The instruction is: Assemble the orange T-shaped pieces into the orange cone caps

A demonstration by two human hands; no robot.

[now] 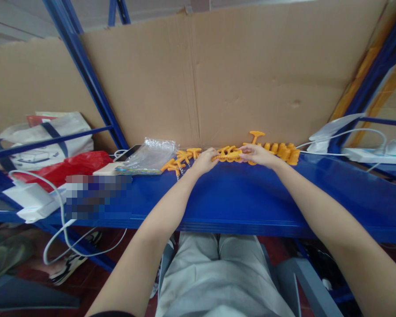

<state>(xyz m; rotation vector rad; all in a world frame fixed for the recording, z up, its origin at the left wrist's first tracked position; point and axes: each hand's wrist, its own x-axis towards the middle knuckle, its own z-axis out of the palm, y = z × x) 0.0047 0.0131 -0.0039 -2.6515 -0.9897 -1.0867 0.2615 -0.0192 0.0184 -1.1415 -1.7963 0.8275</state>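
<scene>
My left hand (205,161) is closed, its fingertips pinched at the left end of a group of yellow plastic pieces (230,155) at the back of the blue tabletop. My right hand (259,155) is at the right end of that group, thumb and fingers closed on a yellow piece. The pieces' exact shape is too small to tell. Left of my left hand lie several yellow T-shaped handles (183,157) with metal springs. Behind my right hand a yellow T-handle (257,134) stands upright. Several yellow cylindrical pieces (288,154) stand in rows to the right.
A cardboard panel (250,75) closes off the back of the blue table (237,198). At left are a clear plastic bag (151,154), a red bag (75,167) and white chargers with cables (32,198). A power strip (376,155) lies at right. Another person's shoe (67,268) shows below left.
</scene>
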